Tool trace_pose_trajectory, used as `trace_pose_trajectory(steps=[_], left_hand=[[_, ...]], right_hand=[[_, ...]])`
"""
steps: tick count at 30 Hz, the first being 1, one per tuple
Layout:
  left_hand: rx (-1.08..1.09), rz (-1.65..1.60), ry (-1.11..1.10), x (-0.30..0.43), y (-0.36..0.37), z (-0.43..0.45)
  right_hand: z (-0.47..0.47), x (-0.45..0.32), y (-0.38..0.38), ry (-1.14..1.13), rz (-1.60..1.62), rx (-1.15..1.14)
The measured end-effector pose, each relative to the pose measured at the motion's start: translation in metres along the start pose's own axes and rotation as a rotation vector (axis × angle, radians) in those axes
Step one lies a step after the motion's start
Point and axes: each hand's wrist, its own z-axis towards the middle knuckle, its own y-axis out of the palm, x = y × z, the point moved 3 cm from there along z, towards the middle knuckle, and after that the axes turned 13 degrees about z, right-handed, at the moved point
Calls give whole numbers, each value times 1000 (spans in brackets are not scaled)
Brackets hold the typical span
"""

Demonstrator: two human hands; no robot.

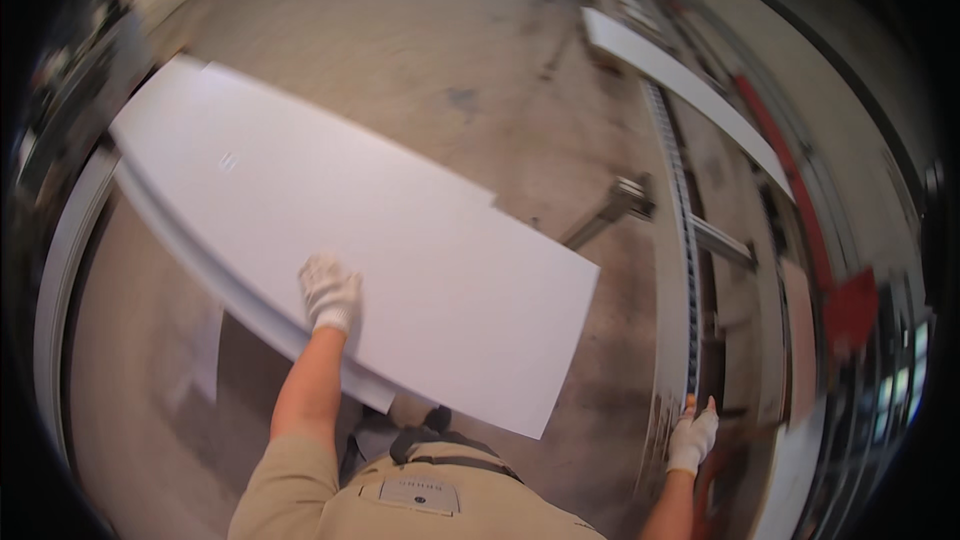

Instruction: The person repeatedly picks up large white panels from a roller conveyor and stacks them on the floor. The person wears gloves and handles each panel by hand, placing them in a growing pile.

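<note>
My left hand (330, 294), in a white knit glove, rests palm down on a large white flat panel (435, 270). The panel slants across the view in front of me, with a second white sheet or panel showing under its near edge. My right hand (693, 435), gloved with bare fingertips showing, is at the right beside a long metal rail with a dark toothed-looking strip (679, 187). Its thumb and index finger are apart; whether it touches the rail is not clear.
A long narrow white board (690, 82) lies across the rail frame at the upper right. A metal arm (622, 199) stands between panel and rail. Red parts (851, 311) are at the far right. A pale curved-looking beam (64, 292) runs along the left, and concrete floor (450, 90) shows beyond.
</note>
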Motion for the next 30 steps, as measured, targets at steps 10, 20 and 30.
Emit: trace_pose_trajectory(steps=[10, 20, 30], left_hand=[[-129, 70, 132, -13, 7, -7], [-134, 103, 198, -15, 6, -8], [-46, 89, 213, -18, 12, -10]], right_hand=[[-8, 10, -7, 493, -106, -190], [-12, -7, -13, 621, -115, -139], [-15, -12, -14, 631, -117, -69]])
